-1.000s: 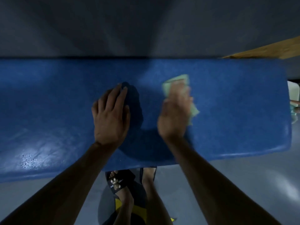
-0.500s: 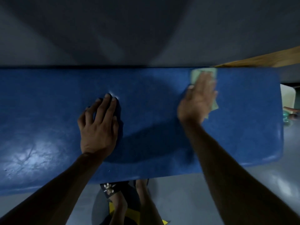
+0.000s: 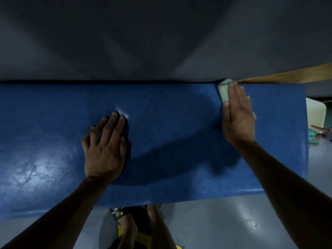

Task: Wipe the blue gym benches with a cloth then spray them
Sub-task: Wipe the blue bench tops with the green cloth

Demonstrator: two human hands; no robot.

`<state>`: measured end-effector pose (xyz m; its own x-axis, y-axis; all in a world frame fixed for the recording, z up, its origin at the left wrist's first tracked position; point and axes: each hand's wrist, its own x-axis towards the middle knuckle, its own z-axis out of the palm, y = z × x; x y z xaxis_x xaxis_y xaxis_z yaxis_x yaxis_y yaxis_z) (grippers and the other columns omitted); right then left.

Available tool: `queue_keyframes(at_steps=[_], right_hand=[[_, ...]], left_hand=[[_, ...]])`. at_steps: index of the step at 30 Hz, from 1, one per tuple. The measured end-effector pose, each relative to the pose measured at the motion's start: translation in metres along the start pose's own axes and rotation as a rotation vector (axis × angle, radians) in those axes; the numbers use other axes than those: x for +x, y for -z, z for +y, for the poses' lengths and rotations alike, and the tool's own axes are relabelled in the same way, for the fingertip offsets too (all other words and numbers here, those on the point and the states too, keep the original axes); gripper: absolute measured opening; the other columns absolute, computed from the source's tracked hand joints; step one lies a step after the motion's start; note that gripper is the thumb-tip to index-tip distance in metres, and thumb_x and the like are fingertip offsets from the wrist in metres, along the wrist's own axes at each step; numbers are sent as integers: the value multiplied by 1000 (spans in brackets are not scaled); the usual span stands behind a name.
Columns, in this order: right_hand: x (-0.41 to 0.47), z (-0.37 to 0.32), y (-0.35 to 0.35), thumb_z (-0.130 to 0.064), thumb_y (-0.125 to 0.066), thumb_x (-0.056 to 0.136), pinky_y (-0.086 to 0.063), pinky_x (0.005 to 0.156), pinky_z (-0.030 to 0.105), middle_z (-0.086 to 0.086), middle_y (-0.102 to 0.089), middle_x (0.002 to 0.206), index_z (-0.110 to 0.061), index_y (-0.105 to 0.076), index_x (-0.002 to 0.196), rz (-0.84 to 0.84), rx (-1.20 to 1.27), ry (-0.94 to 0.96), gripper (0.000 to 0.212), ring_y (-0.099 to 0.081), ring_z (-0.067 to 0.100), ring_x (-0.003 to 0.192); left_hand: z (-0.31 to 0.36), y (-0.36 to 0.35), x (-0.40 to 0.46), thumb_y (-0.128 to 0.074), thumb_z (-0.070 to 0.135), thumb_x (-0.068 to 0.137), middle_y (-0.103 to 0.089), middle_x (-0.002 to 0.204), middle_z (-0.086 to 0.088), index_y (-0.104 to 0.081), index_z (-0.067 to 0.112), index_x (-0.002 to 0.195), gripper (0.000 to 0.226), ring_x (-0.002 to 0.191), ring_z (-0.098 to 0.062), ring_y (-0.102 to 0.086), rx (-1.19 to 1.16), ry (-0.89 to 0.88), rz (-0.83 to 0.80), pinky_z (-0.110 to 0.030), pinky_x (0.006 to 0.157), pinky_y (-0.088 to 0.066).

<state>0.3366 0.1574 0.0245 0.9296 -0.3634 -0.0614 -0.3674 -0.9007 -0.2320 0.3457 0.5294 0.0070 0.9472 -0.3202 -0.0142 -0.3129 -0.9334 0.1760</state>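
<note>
A blue padded gym bench [image 3: 161,108] runs across the head view from left to right. My right hand [image 3: 238,112] lies flat on a pale green cloth [image 3: 224,90] at the bench's far edge, towards its right end; straight fingers press the cloth down and most of it is hidden under the hand. My left hand [image 3: 105,148] rests flat on the bench's middle, fingers spread and holding nothing. No spray bottle is in sight.
Behind the bench rises a dark grey wall [image 3: 161,42]. A wooden plank [image 3: 287,76] slants at the far right. A white object [image 3: 316,112] stands beyond the bench's right end. Grey floor [image 3: 215,221] and my legs [image 3: 136,229] show below the near edge.
My right hand has slid the cloth away from me and to the right, from the bench's middle to its far edge. My left hand stays planted on the bench.
</note>
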Motion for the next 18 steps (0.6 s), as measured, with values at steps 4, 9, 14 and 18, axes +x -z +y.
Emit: queue_keyframes(at_steps=[4, 9, 14, 18], right_hand=[[-3, -86, -28, -31, -22, 96, -25, 121, 48, 16, -41, 155, -4, -43, 149, 98, 102, -266, 62, -38, 33, 143], [-14, -128, -30, -24, -43, 100, -34, 116, 43, 13, -49, 150, -7, -50, 145, 62, 82, 198, 48, -46, 32, 137], [18, -26, 1, -20, -45, 101, -47, 99, 47, 23, -57, 135, 1, -50, 140, 35, -12, 334, 45, -56, 43, 113], [23, 15, 21, -24, -28, 104, -36, 103, 43, 24, -59, 126, 5, -55, 129, 38, -90, 130, 47, -53, 41, 113]], left_hand=[[0, -2, -1, -43, 29, 99, -36, 161, 1, -40, 20, 153, 55, 142, -29, -36, 11, 4, 6, -49, 109, -28], [2, 0, 1, -41, 29, 98, -36, 161, 0, -41, 19, 153, 55, 142, -28, -34, 2, 14, -11, -49, 110, -27], [1, -1, 1, -39, 30, 99, -36, 161, 0, -40, 20, 153, 55, 143, -28, -33, -3, 9, -14, -49, 111, -26], [1, -2, 0, -39, 32, 99, -35, 162, 1, -39, 21, 154, 55, 144, -28, -33, -20, 17, -23, -49, 111, -25]])
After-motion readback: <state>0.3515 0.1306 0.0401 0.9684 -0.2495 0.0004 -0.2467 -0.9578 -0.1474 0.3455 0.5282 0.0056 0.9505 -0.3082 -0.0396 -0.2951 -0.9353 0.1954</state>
